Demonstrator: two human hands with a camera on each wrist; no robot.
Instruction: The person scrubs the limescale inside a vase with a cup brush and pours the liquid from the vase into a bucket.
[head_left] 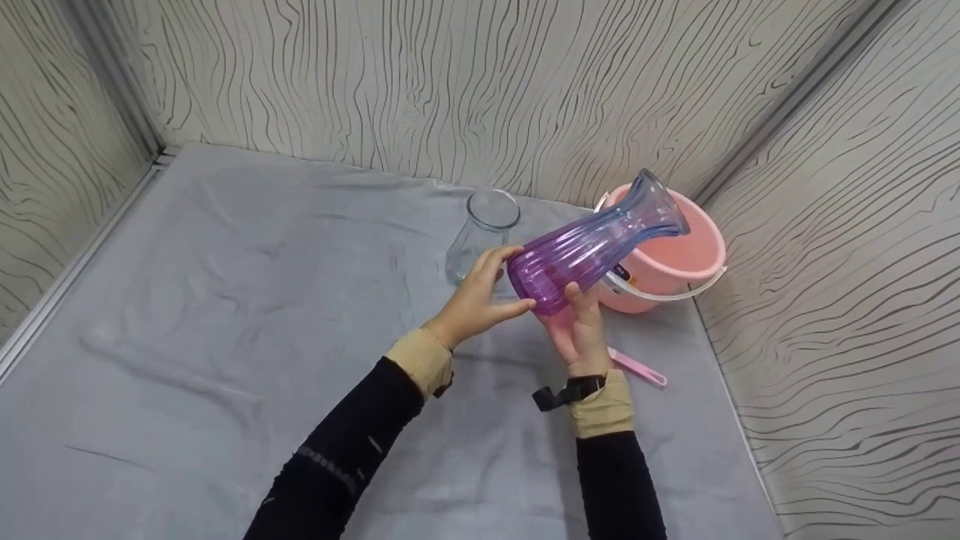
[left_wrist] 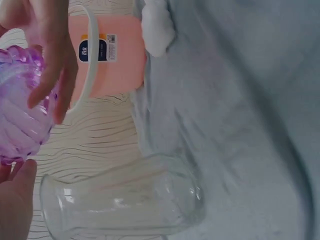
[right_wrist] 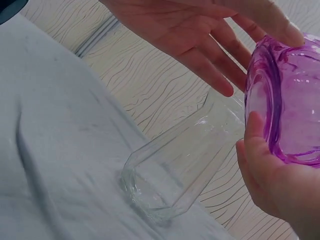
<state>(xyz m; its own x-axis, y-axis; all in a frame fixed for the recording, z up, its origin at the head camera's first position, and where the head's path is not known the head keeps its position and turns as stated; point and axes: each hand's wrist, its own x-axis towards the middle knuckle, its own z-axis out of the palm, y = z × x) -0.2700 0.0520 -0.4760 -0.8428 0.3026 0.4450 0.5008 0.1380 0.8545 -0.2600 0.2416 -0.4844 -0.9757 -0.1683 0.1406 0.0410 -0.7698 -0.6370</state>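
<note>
A fluted glass vase (head_left: 574, 259), purple at the base and bluish toward its flared mouth, is held tilted above the table, its mouth overlapping the pink bucket (head_left: 626, 301) in the head view. My left hand (head_left: 476, 304) holds the base end, thumb and fingers at its edge. From below, my right hand (head_left: 581, 334) grips the body with its thumb on the near side. The right wrist view shows the purple base (right_wrist: 300, 100) between both hands. Behind my left hand, a clear glass vase (left_wrist: 125, 200) stands upright on the table.
The bucket has a white handle (left_wrist: 92, 55) hanging at its side and a label. A pink handle (head_left: 637, 367) lies near my right wrist; a white fluffy piece (left_wrist: 157, 30) shows beside the bucket. Grey cloth (head_left: 225, 315) covers the table, with patterned walls (head_left: 450, 90) behind and beside it.
</note>
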